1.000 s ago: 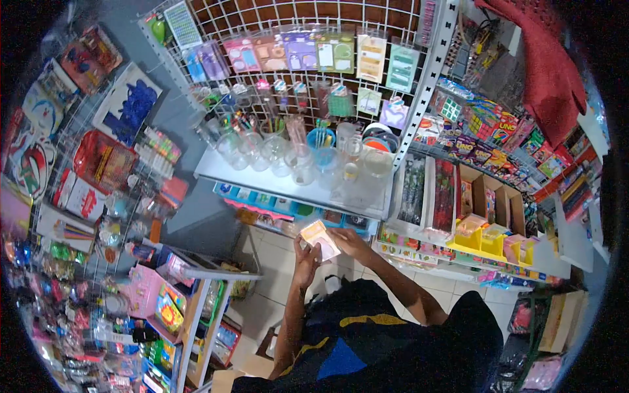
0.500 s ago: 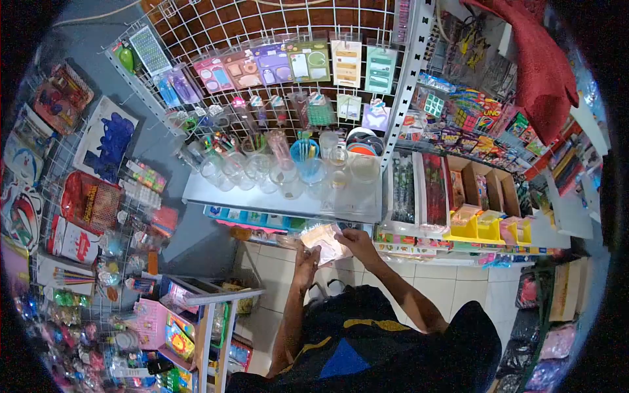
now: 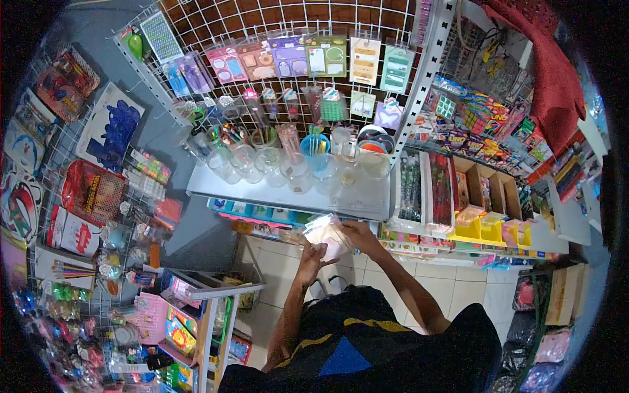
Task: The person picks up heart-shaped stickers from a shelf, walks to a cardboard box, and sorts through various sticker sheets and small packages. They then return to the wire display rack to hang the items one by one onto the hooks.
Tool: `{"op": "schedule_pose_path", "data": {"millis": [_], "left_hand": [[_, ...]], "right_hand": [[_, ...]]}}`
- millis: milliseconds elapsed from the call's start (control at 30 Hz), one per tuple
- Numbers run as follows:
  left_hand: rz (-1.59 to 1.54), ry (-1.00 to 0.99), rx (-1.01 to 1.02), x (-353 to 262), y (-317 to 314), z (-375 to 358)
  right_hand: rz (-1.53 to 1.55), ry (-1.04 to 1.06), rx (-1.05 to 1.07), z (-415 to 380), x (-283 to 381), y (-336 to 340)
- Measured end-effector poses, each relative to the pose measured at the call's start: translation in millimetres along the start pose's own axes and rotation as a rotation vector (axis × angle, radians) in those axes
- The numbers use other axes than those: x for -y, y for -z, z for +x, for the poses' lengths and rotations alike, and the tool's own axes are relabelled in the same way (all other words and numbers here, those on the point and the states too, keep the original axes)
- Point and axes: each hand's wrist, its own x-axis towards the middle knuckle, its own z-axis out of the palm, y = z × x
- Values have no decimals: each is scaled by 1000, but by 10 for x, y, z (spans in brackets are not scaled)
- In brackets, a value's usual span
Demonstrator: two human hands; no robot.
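Observation:
In front of my body, above the tiled floor, I hold a pale pink and cream packet in clear plastic [image 3: 329, 237]. My left hand [image 3: 316, 257] grips its lower left side, the thumb lying over the front. The fingers of my right hand [image 3: 357, 236] close on its right edge. Just beyond the packet stands a white shelf [image 3: 262, 196] with clear plastic cups [image 3: 296, 171] and pens in holders. Above the shelf, packs of sticky notes [image 3: 287, 57] hang on a wire grid.
Boxed goods and yellow bins [image 3: 488, 229] stand at the right, near hanging card games [image 3: 462, 141]. A red cloth [image 3: 557, 98] hangs at the upper right. A metal-edged rack [image 3: 226, 291] stands at the lower left, beside a grid of toys.
The camera view has shifted slightly, so the shelves appear further right. The packet has turned a little in my hands, and the fingers of my left hand have moved.

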Motion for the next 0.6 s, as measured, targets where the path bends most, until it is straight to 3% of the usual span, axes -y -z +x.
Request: {"op": "schedule_pose_path", "data": {"millis": [167,267,367,433,600], "left_hand": [[46,-85,31,1,53,-103],[124,-75,-35,38,76,-86],[137,-98,-40,9,15,-86],[243,-54,-57,126,247,2],[68,-186,25,-122,-85,-105]], "right_hand": [[187,-76,-99,-30,-89,-76],[56,-69,-12,-60,-73,-98],[-7,-16,-70,-62,-62,-62],[127,-15,-176,-36,-39,46],[273,51,-463,101,-85,387]]}}
